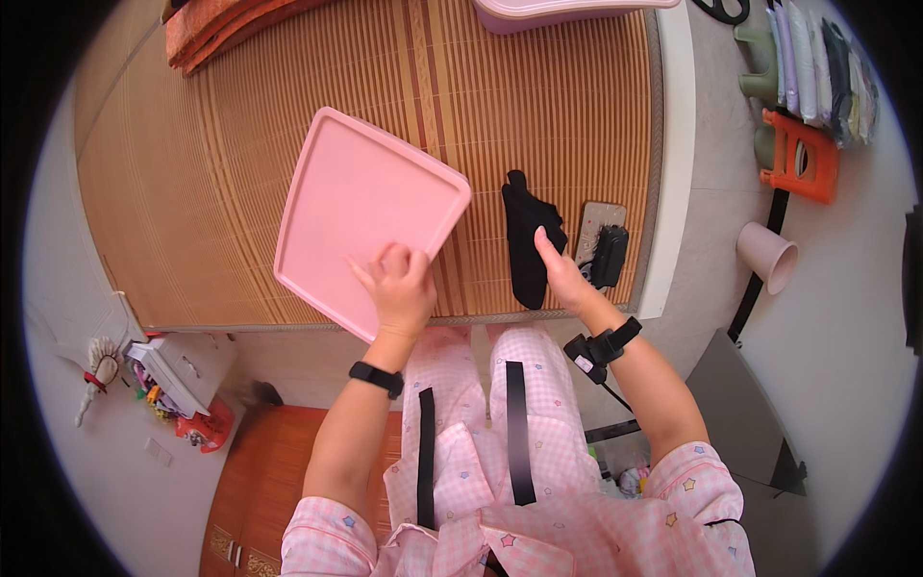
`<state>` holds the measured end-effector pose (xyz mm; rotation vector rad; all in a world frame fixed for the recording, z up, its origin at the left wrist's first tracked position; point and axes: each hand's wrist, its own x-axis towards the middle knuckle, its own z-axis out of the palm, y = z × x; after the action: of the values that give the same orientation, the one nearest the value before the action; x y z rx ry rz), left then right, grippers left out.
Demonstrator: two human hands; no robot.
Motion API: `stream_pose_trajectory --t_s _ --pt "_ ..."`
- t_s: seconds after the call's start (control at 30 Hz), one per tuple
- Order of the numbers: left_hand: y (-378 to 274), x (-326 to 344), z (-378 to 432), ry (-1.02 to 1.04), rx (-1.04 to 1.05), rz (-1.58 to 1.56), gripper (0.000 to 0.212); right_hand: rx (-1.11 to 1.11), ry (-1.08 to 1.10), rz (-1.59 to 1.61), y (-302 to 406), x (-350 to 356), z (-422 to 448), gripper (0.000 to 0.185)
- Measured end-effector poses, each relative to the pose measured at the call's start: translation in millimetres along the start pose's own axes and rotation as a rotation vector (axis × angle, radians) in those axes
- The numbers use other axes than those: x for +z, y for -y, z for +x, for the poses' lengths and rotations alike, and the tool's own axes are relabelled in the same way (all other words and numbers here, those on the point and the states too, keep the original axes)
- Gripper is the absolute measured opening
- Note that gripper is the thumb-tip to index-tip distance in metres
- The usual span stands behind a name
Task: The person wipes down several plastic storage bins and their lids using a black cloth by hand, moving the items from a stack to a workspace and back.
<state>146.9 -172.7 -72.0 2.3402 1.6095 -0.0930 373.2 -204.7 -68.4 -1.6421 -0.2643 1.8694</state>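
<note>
A pink plastic lid [368, 209], rectangular with a raised rim, lies at an angle on a slatted bamboo mat [252, 144]. Whatever is under it is mostly hidden. My left hand [400, 288] is over the lid's near right part, fingers bent and apart, with nothing seen in it; contact with the lid is unclear. To the right lies a folded black cloth item [530, 245]. My right hand [566, 281] is at its right edge, thumb raised and overlapping it in view. The other fingers are largely hidden. Beside that hand, a small black object [611, 256] overlaps a patterned phone-like case [598, 216].
A lilac plastic bin [570, 18] and folded orange cloth [231, 29] lie along the far side. Right of the mat's white border [674, 166] are an orange plastic stool [804, 159], a pale waste bin [768, 256] and bagged garments [815, 72]. An open drawer unit [180, 368] stands left.
</note>
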Motion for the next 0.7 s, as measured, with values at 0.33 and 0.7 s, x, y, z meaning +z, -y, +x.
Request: stream_pose_trajectory --t_s 0.33,0.7 --pt "23 -92 5 -0.16 0.035 -0.519 0.019 -0.1 0.56 0.787 56 88 -1 0.061" --pt "-21 -134 -4 -0.279 0.183 -0.652 0.017 -0.07 0.61 0.524 88 98 39 0.064"
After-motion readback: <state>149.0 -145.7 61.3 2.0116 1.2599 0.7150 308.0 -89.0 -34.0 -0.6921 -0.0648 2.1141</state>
